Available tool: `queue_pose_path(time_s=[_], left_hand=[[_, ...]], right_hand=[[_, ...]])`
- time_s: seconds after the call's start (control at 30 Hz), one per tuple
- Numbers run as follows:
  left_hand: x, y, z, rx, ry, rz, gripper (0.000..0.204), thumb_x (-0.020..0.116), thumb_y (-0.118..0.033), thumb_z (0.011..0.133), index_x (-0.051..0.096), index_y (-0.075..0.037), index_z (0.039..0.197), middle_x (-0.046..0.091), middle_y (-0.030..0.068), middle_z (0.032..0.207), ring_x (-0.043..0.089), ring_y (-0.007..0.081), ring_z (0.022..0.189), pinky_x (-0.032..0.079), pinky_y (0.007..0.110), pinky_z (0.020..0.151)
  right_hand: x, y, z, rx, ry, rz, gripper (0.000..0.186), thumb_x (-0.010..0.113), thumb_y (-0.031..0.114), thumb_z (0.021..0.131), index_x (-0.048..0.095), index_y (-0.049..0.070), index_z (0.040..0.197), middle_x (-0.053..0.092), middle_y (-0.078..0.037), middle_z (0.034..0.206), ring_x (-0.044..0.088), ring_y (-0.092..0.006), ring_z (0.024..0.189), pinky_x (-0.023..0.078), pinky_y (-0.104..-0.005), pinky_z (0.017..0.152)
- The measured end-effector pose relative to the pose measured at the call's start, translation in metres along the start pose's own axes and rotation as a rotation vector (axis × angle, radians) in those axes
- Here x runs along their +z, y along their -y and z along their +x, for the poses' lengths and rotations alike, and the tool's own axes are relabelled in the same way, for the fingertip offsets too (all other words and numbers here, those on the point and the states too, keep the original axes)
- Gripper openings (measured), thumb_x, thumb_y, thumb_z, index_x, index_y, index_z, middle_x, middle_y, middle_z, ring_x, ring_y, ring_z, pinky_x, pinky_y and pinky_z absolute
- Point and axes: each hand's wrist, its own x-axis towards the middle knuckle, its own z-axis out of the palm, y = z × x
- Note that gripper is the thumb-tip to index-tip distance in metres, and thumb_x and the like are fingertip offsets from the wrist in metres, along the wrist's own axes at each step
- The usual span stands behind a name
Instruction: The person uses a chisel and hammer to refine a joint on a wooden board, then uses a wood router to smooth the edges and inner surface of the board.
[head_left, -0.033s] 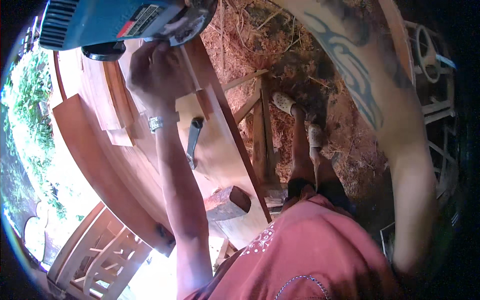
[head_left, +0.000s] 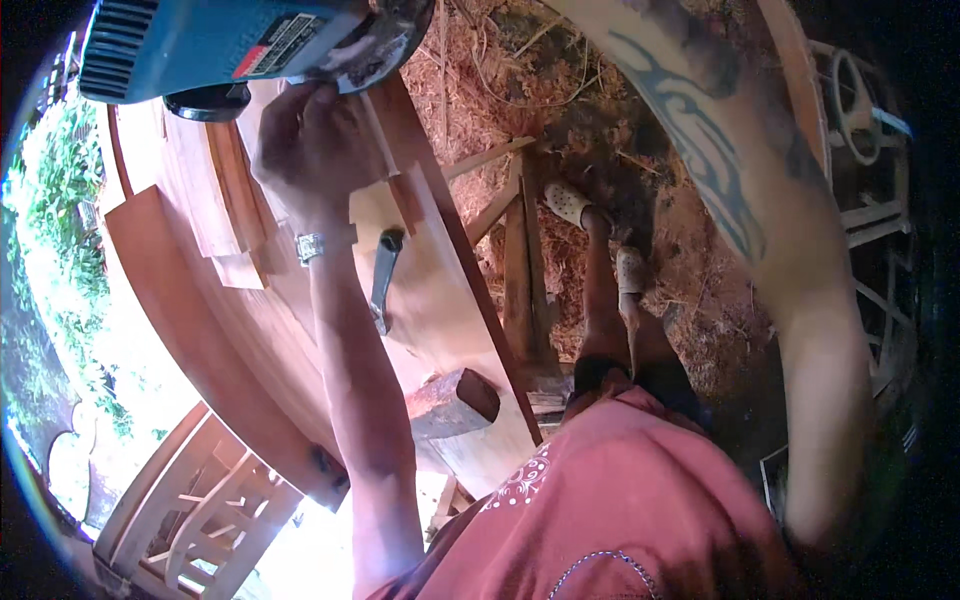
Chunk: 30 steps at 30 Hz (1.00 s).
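Note:
A blue-green power tool [head_left: 210, 45] with a vented end, a black round knob and a pale metal base enters from the top left. Just below its base is my left hand [head_left: 312, 145], fingers curled inward over the wooden workpiece; what they grip, if anything, is hidden. A watch circles that wrist. My right forearm, tattooed, reaches up past the top edge, so the right hand is out of sight. Under and beside my left arm lies a wooden workbench [head_left: 450, 300], bearing stacked boards [head_left: 235, 190], a dark metal lever-like piece [head_left: 384, 275] and a short wood block [head_left: 455, 403].
A long curved board [head_left: 200, 310] runs along the bench's left side. Slatted wooden furniture parts [head_left: 205, 505] stand at lower left. Shavings [head_left: 690, 330] cover the floor around my feet, with a thin cord [head_left: 530, 105] above. More wooden frames [head_left: 880, 225] stand at the right.

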Motion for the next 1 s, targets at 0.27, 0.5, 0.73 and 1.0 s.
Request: queue_pose_path(time_s=[0.27,0.5,0.73,1.0], left_hand=[[-0.02,-0.02,-0.036,-0.202,0.027,-0.122,0.021,0.076,-0.009,0.093,0.074,0.003,0.109,0.077,0.0088,0.106,0.07,0.0138,0.092,0.057,0.028,0.082],[-0.028,-0.033,-0.072,-0.194,0.021,-0.102,0.022,0.073,-0.008,0.094,0.074,0.004,0.112,0.077,0.0117,0.107,0.072,0.0159,0.095,0.058,0.03,0.085],[-0.048,-0.041,-0.102,0.079,0.153,0.21,0.037,0.079,0.005,0.077,0.072,0.0,0.114,0.073,0.0079,0.118,0.067,0.0135,0.109,0.054,0.032,0.097],[-0.047,-0.033,-0.124,-0.334,-0.031,-0.243,0.018,0.075,-0.007,0.095,0.072,-0.002,0.112,0.074,0.0059,0.107,0.069,0.0149,0.096,0.06,0.033,0.085]], right_hand=[[-0.025,0.025,-0.062,0.153,0.03,0.006,0.076,0.039,0.065,0.099,0.073,-0.003,0.092,0.072,-0.029,0.094,0.073,-0.0416,0.091,0.055,-0.0521,0.083],[-0.037,0.036,-0.099,0.23,0.029,0.048,0.081,0.04,0.067,0.097,0.073,-0.007,0.094,0.072,-0.032,0.095,0.073,-0.0434,0.093,0.056,-0.0533,0.083],[-0.054,0.053,-0.139,0.265,0.065,0.108,0.079,0.041,0.061,0.097,0.069,-0.011,0.084,0.069,-0.035,0.084,0.074,-0.0433,0.086,0.057,-0.0535,0.08],[-0.058,0.046,-0.165,0.222,0.045,0.116,0.076,0.044,0.059,0.097,0.067,-0.011,0.078,0.068,-0.035,0.077,0.073,-0.0435,0.079,0.057,-0.0535,0.075]])
